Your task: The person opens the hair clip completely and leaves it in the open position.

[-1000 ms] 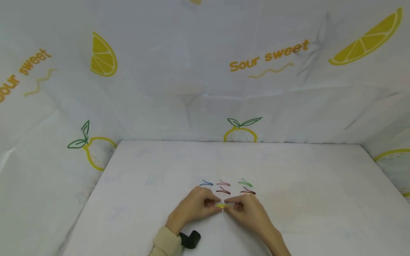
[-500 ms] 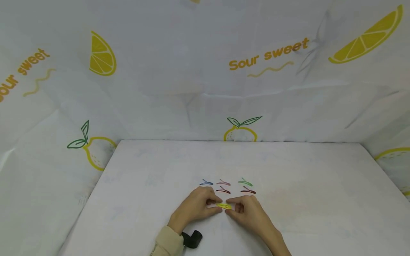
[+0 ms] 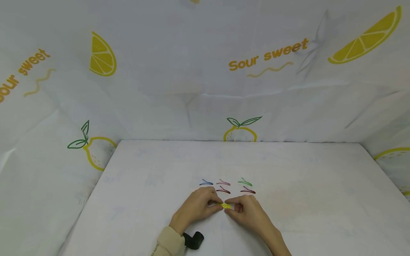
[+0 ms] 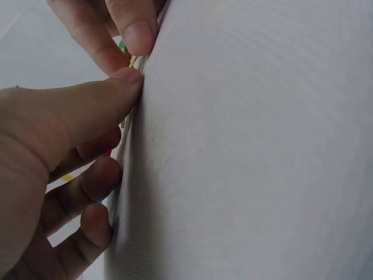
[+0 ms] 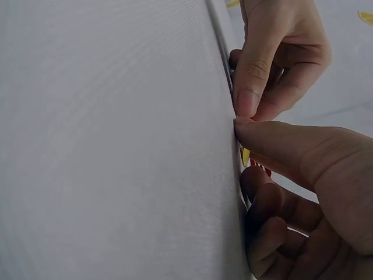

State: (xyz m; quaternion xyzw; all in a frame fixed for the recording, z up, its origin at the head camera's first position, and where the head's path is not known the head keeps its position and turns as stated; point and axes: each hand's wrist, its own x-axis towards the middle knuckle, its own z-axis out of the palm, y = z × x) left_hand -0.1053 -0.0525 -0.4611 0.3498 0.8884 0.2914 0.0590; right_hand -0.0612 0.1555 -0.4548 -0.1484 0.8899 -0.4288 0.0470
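Note:
A small yellow snap hair clip (image 3: pixel 226 206) lies low over the white table between my two hands. My left hand (image 3: pixel 199 204) pinches its left end between thumb and index finger. The thumb and index finger of my right hand (image 3: pixel 248 212) are on either side of the clip's right part. In the right wrist view, a sliver of the yellow clip (image 5: pixel 245 155) shows beneath the right thumb; the left wrist view shows only a thin yellow edge (image 4: pixel 133 60) of it. The fingers cover most of the clip in both wrist views.
Beyond my hands lie hair clips with their arms spread: a blue clip (image 3: pixel 209 183), a pink clip (image 3: pixel 226 184), a dark red clip (image 3: pixel 226 191), a green clip (image 3: pixel 248 184) and another dark red clip (image 3: pixel 251 192). A lemon-printed cloth (image 3: pixel 160 71) stands behind the table (image 3: pixel 153 160).
The yellow clip has turned from edge-on to show its flat face. My left fingertips have closed in on its left end and shifted slightly right; the other clips have not moved.

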